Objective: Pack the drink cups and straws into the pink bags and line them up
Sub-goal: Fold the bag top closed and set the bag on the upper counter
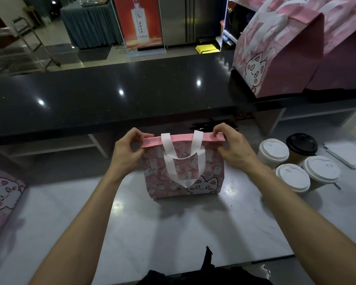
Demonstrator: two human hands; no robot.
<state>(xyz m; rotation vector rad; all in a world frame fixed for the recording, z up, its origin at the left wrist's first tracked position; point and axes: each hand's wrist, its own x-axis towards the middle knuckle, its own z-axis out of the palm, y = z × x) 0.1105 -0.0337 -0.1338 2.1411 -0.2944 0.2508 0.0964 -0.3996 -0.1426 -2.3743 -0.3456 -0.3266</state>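
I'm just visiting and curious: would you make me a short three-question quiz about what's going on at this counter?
1. True or false: both hands pinch the folded top edge of the pink bag.
2. How many lidded cups stand right of that bag? A) two B) four C) six
3. Fill in: one cup has a ___ lid; the others are white.

Key: 1 true: left hand, right hand. 2 B. 3 black.

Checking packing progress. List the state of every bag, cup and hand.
Center pink bag: upright, top folded shut.
Left hand: pinches the fold's left end.
Right hand: pinches its right end.
Three white-lidded cups: lidded, unpacked.
Black-lidded cup: lidded, unpacked.
Counter bags: upright, tops folded.
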